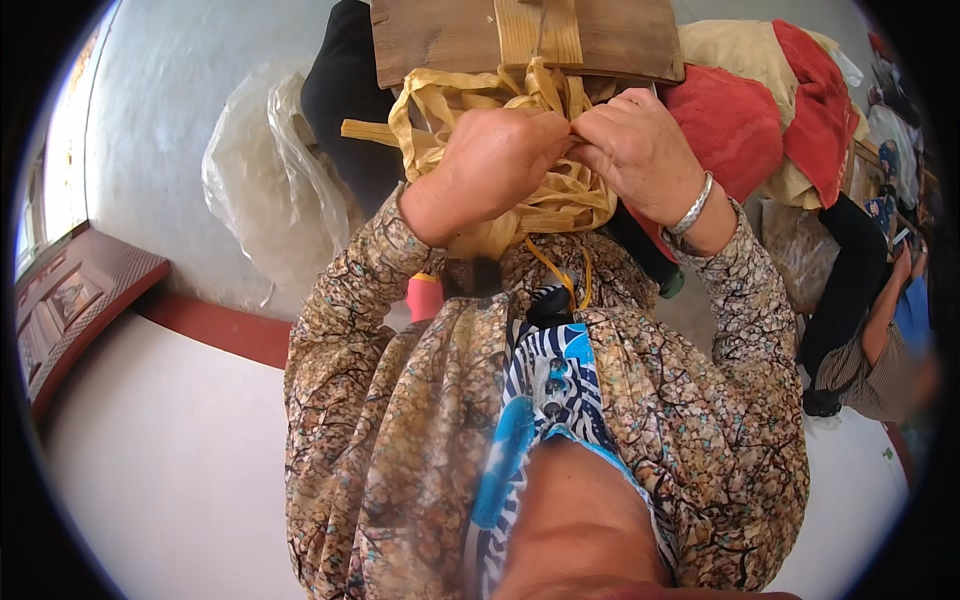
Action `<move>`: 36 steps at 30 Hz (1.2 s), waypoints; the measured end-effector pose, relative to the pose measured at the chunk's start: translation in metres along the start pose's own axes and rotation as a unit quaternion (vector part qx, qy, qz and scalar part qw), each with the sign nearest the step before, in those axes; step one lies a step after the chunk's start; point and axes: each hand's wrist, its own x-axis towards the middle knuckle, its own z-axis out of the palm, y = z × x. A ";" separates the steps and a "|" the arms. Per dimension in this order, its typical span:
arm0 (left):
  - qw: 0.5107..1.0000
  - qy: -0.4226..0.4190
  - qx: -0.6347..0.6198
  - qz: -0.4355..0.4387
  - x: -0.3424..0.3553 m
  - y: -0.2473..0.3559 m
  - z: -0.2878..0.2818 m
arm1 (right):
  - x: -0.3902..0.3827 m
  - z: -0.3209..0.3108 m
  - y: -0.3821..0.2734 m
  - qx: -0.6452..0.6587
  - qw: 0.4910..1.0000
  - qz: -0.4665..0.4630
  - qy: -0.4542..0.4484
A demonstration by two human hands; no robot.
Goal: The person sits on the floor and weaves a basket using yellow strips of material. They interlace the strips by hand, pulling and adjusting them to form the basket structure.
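Close together in front of me, my left hand [492,165] and my right hand [638,152] meet at the fingertips. Both are closed in a pinch on a yellow straw-like strip, of which the pinched part is mostly hidden by the fingers. More of these flat strips [572,202] lie in a loose, looped tangle around and below the hands. One stiff flat end [368,131] sticks out to the left. Just beyond the tangle is a brown wooden board [435,42] with a lighter wooden strip [541,32] across it. A silvery bracelet circles my right wrist.
A clear plastic bag [275,175] lies on the left, beside a dark cloth-like shape [350,100]. Red cloth [722,130] and beige cloth [735,55] are at the right. Farther right, another person's arm [888,310] shows. A carved reddish-brown wooden piece [85,300] stands far left.
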 end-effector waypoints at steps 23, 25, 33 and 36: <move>0.967 0.067 -0.203 -0.137 0.074 -0.082 -0.027 | 0.054 0.046 0.077 0.329 0.884 0.262 0.206; 0.973 0.082 -0.171 -0.129 0.079 -0.091 -0.018 | 0.056 0.049 0.083 0.268 0.904 0.274 0.189; 0.976 0.170 0.071 -0.119 0.066 -0.116 -0.010 | 0.009 0.050 0.092 -0.012 0.963 0.191 0.188; 0.977 0.102 -0.133 -0.135 0.058 -0.079 -0.009 | 0.006 0.028 0.054 -0.146 0.957 0.118 0.219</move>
